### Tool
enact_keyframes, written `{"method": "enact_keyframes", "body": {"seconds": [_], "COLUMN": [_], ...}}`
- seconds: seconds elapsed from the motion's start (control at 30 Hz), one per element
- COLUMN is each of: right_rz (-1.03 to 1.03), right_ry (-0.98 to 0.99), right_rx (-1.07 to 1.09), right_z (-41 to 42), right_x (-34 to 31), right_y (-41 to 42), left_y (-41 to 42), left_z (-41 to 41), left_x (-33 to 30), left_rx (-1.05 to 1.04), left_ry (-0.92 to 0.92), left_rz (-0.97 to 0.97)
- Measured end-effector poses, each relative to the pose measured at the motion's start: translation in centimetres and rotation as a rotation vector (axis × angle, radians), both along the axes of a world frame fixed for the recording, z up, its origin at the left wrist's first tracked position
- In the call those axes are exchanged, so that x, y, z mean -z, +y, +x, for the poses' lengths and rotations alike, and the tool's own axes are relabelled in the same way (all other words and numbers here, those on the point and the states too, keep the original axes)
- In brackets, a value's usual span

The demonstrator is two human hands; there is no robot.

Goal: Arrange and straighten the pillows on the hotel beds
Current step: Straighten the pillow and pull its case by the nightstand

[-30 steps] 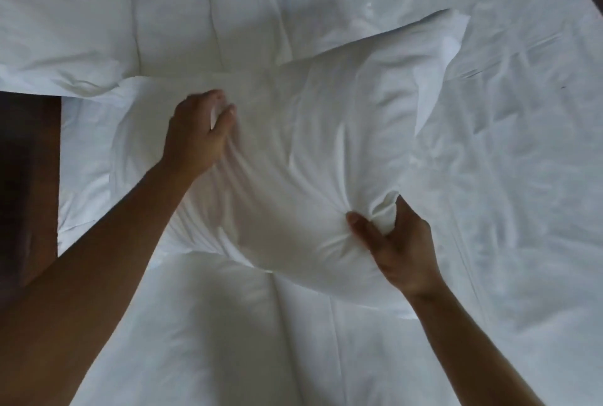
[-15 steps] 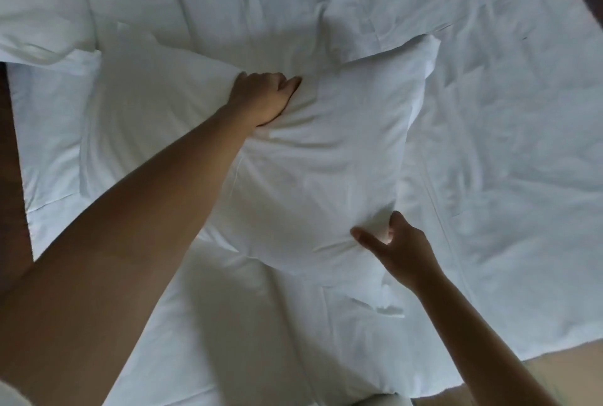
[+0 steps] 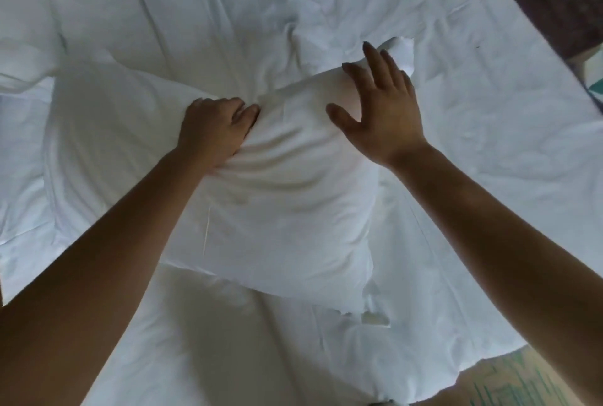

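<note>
1. The plump white fabric pillow (image 3: 287, 210) lies on the bed's rumpled white sheet (image 3: 456, 161), roughly in the middle of my view, one corner pointing away from me to the right.
2. My left hand (image 3: 215, 131) grips a bunch of its cover, fingers curled into the cloth, and deep creases fan out from that grip across the top.
3. My right hand (image 3: 381, 105) lies flat on its far right corner, fingers spread and straight.
4. A second white pillow (image 3: 19, 30) sits at the far left edge.
</note>
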State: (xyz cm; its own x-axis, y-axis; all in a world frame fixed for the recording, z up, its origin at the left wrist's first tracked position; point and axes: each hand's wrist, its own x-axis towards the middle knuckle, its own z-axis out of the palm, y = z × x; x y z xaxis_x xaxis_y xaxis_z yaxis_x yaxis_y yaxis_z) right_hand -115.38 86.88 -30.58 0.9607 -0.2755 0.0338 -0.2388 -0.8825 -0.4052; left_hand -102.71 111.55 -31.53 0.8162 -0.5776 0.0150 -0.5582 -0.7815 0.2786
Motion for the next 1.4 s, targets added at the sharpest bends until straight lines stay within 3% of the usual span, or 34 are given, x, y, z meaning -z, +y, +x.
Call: {"method": "enact_keyframes", "body": {"seconds": [0.13, 0.27, 0.53, 0.67, 0.97, 1.07, 1.17, 1.27, 1.4], "right_rz": [0.021, 0.208, 0.231, 0.268, 0.117, 0.136, 0.145, 0.157, 0.362], "right_ry": [0.144, 0.242, 0.104, 0.137, 0.094, 0.093, 0.085, 0.136, 0.166], "right_rx": [-0.014, 0.024, 0.058, 0.103, 0.079, 0.049, -0.037, -0.102, -0.140], "right_z": [0.5, -1.9, -9.4, -13.2, -19.8, -22.1, -24.7, -26.7, -27.6], "right_x": [0.0, -0.7, -3.0, -3.6, -5.8, -8.1, -9.9, -10.6, -11.8], "right_y": [0.5, 2.6, 6.5, 7.8, 13.1, 15.2, 17.1, 18.4, 19.8], "left_y": [1.6, 3.3, 6.6, 7.6, 11.8, 12.9, 13.7, 13.0, 11.6], "left_z": [-2.4, -4.7, -11.9, -15.7, -24.3, -29.7, -35.9, -40.7, -44.2], "left_x": [-1.9, -3.9, -6.7, -7.7, -6.7, -8.1, -9.0, -9.6, -9.6], "left_rx": [-0.058, -0.103, -0.192, -0.191, -0.167, -0.391, -0.684, -0.814, -0.940], "left_ry": [0.018, 0.043, 0.044, 0.049, 0.029, 0.093, 0.303, 0.548, 0.587], "left_rz": [0.021, 0.034, -0.079, -0.125, -0.256, -0.407, -0.626, -0.807, -0.890]}}
